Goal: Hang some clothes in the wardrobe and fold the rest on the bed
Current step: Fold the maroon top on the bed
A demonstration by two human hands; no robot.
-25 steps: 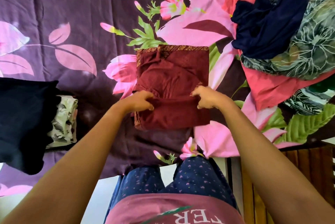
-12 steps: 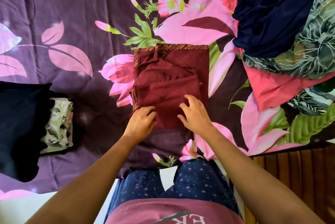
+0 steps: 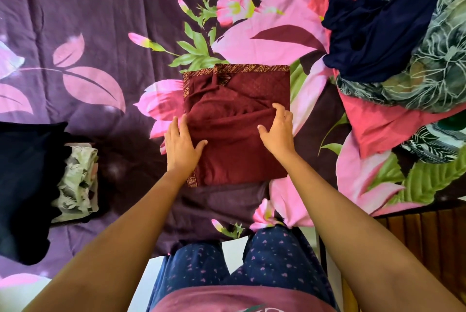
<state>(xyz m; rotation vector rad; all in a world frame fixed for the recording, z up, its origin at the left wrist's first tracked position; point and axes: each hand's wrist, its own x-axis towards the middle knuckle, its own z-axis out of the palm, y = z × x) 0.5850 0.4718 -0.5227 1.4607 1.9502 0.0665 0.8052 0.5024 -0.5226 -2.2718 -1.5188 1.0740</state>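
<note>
A folded maroon garment [image 3: 234, 120] with a patterned gold border lies in a neat rectangle on the purple floral bedsheet [image 3: 88, 34]. My left hand [image 3: 181, 145] rests flat on its left edge, fingers straight. Over on the garment's right side, my right hand [image 3: 278, 132] lies on the cloth with fingers spread and slightly arched. Neither hand grips the cloth.
A heap of unfolded clothes fills the top right: a navy piece [image 3: 378, 26], a coral one [image 3: 378, 120] and a dark green leaf print [image 3: 433, 77]. At the left sit a black garment [image 3: 25, 180] and a folded pale printed garment [image 3: 75, 180]. A wooden bed frame [image 3: 416, 236] shows lower right.
Both hands let go of the pinched fold and laid it down. They then slid outward and up to the garment's left and right sides, flattening it.
</note>
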